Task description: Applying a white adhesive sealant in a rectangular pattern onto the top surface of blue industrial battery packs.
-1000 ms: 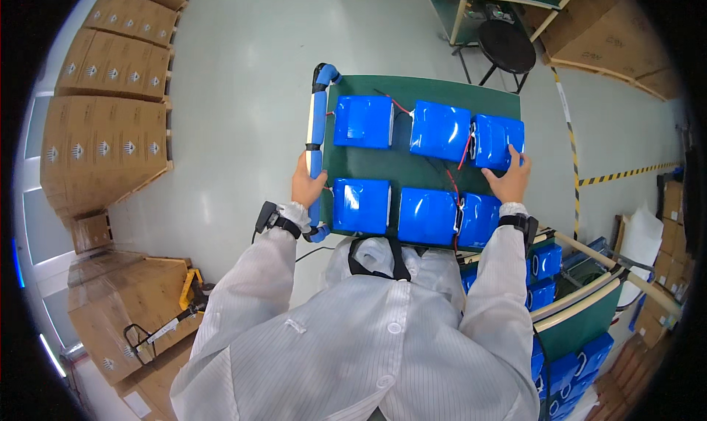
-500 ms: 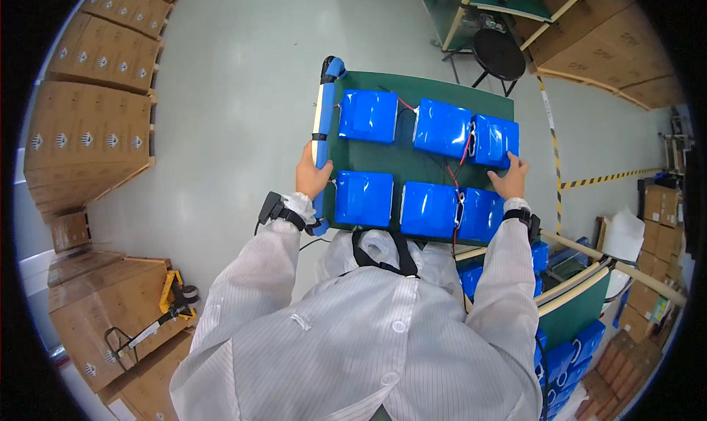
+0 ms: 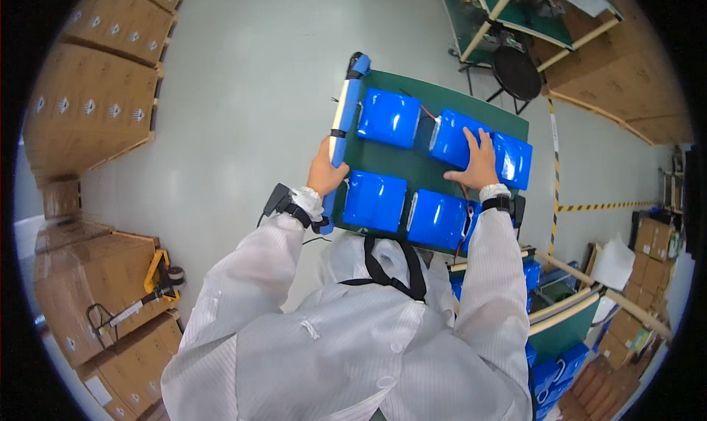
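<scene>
- Currently a green cart deck carries five glossy blue wrapped battery packs, in two rows, thin red and black wires showing between them.
- Packs are flat, rectangular, rounded at the corners, shiny shrink-wrap; back row has three, front row two, sitting close together.
- Left hand is on the cart's side handle, a blue-and-cream padded bar along the deck's left edge; fingers wrapped shut around the bar.
- Right hand lies flat on the back-row middle pack, fingers spread apart, pressing down, not gripping.
- Cart stands on a pale grey floor, just in front of the person in a white coat.
- Cardboard boxes stacked well off to the left; a black stool beyond the cart.
</scene>
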A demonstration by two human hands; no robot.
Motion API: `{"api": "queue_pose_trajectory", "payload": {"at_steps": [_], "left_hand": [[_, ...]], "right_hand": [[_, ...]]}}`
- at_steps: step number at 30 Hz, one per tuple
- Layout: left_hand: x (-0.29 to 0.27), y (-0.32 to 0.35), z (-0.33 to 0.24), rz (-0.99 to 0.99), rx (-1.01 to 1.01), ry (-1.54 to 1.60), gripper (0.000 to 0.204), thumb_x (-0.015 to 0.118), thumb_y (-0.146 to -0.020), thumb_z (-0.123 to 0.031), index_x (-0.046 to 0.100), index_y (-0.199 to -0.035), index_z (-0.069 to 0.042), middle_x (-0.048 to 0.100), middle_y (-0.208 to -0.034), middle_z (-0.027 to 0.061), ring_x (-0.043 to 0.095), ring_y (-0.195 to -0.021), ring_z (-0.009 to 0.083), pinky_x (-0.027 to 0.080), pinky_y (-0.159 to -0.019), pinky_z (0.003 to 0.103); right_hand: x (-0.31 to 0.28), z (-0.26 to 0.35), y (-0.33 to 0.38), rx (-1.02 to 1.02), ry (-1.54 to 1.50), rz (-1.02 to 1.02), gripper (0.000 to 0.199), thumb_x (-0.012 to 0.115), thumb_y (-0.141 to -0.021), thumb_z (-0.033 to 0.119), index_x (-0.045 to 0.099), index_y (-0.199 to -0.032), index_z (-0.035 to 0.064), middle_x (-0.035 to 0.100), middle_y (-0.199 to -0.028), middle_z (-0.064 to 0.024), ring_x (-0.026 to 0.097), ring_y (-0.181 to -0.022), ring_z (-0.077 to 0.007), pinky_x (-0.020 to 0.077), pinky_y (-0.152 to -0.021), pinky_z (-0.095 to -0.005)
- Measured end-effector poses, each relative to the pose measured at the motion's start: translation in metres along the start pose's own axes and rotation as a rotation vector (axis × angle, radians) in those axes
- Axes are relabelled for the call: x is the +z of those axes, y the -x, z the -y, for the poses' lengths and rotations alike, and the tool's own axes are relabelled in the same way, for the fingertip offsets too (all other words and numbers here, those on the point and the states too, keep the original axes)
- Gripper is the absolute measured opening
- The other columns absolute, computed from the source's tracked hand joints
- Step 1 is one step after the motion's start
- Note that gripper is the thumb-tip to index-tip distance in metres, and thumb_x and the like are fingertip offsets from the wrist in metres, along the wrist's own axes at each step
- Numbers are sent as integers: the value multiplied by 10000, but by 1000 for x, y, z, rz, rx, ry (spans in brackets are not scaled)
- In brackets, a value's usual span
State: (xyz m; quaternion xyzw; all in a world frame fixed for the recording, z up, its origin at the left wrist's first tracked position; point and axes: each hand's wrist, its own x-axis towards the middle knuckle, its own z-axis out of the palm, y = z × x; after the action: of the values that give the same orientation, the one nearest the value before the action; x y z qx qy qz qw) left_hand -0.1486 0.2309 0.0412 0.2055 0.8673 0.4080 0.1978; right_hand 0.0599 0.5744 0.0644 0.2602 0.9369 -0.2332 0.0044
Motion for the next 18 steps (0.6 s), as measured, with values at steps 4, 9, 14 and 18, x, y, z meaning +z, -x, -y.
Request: {"api": "queue_pose_trajectory", "payload": {"at_steps": [4,9,14,18], "left_hand": [[2,0,4,-2,-14,91,725,648,-817,-17,397,-1493,-91,673,-1071,185,711,-839,270,597,-720,399],[0,6,2,14,-23,110,738,662,-811,-48,395,-1497,-94,674,-1112,212,709,-911,317,576,-812,427],[-5,6,-2,43,-71,91,764,672,-808,-92,371,-1510,-92,676,-1128,250,704,-976,384,549,-879,446],[-7,4,-6,40,-50,65,797,686,-794,-132,345,-1514,-91,687,-1098,282,698,-976,456,555,-866,469]], "right_hand": [[-3,3,-36,-67,279,174,1462,1015,-404,421,222,-1624,285,199,-1651,-252,167,-1528,-483,147,-1241,-617],[-3,13,-59,-76,394,286,1461,991,-397,321,195,-1620,233,345,-1546,-246,314,-1447,-472,196,-1215,-658],[-2,11,-62,-225,310,203,1356,966,-401,300,276,-1562,182,394,-1452,-274,378,-1369,-505,257,-1222,-583],[1,14,-71,-286,278,170,1355,963,-401,294,276,-1562,174,404,-1433,-270,381,-1363,-506,250,-1221,-593]]}}
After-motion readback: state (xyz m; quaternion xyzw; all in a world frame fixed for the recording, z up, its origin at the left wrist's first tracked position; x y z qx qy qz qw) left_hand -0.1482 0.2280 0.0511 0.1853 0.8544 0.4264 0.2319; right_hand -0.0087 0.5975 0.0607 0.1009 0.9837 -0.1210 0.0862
